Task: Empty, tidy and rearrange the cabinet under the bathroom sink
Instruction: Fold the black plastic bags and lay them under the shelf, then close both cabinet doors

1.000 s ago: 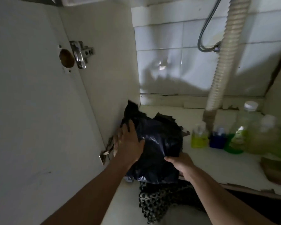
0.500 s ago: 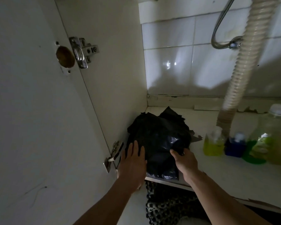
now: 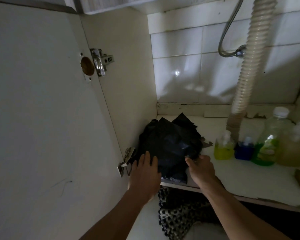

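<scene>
Against the left wall of the white under-sink cabinet (image 3: 121,87), the crumpled black plastic bag bundle (image 3: 170,144) now lies flat on the cabinet's pale floor panel (image 3: 246,177), whereas a second ago it was held raised and tilted near the front edge. Left hand (image 3: 144,172) rests open-palmed with fingers spread against the bundle's near-left side, while the right hand (image 3: 200,168) pinches the bundle's right edge between thumb and fingers. Beside the ribbed beige drain hose (image 3: 248,66), the small yellow-liquid pump bottle (image 3: 223,146), blue bottle (image 3: 244,150) and tall green-liquid bottle (image 3: 267,144) stand well apart from the bundle, as before.
</scene>
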A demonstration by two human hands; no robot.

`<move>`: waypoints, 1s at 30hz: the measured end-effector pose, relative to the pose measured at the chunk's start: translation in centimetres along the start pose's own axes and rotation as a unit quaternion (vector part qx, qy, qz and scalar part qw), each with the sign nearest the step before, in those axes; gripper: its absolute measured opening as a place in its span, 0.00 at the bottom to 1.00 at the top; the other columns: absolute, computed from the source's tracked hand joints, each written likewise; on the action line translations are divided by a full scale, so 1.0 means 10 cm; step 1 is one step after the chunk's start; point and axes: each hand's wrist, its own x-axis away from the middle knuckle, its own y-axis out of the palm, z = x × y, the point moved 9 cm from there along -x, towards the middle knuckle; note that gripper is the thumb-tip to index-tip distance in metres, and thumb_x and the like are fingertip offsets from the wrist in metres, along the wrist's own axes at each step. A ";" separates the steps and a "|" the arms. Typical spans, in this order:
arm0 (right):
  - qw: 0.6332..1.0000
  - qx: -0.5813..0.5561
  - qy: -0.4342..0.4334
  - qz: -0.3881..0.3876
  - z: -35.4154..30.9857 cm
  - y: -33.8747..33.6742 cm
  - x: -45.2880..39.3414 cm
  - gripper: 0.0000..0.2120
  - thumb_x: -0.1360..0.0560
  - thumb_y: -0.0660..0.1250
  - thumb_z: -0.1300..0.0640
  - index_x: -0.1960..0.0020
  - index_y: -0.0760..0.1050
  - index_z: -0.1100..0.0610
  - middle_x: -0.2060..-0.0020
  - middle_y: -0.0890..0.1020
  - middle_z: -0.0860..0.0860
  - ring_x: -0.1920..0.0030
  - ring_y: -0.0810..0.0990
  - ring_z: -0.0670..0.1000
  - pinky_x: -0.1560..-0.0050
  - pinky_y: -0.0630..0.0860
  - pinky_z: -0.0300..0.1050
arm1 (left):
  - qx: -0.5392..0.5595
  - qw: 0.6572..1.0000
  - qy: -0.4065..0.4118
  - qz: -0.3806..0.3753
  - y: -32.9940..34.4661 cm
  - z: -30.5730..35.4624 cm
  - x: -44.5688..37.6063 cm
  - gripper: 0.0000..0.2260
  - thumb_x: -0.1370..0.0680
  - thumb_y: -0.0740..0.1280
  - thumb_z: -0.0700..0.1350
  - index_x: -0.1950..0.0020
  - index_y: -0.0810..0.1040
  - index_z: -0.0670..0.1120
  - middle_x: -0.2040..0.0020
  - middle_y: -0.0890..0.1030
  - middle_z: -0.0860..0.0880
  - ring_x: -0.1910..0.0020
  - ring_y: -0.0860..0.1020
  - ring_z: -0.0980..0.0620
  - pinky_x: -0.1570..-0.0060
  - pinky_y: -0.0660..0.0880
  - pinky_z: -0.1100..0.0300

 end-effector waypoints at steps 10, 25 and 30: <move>0.937 0.259 -0.221 -0.082 -0.34 -0.91 1.40 0.12 0.24 0.64 0.55 0.42 0.69 0.54 0.49 0.73 0.49 0.50 0.74 0.49 0.52 0.68 0.37 | 0.136 0.981 0.105 0.089 -0.18 1.12 0.80 0.21 0.22 0.54 0.55 0.38 0.75 0.45 0.38 0.76 0.42 0.43 0.78 0.43 0.46 0.75 0.51; 0.979 0.106 -0.117 -0.127 0.73 -1.98 1.87 0.04 0.27 0.70 0.60 0.57 0.75 0.55 0.64 0.79 0.52 0.60 0.80 0.55 0.56 0.77 0.49 | 0.196 0.974 0.112 -0.028 0.03 2.25 1.65 0.16 0.21 0.61 0.51 0.37 0.73 0.45 0.39 0.75 0.44 0.40 0.74 0.44 0.41 0.73 0.51; 0.970 0.138 -0.110 -0.170 0.94 -1.78 1.92 0.03 0.28 0.71 0.60 0.57 0.77 0.55 0.66 0.80 0.50 0.65 0.80 0.52 0.61 0.76 0.44 | 0.146 0.986 0.064 -0.054 0.17 2.07 1.95 0.15 0.21 0.61 0.53 0.38 0.74 0.47 0.38 0.77 0.46 0.37 0.74 0.45 0.40 0.72 0.48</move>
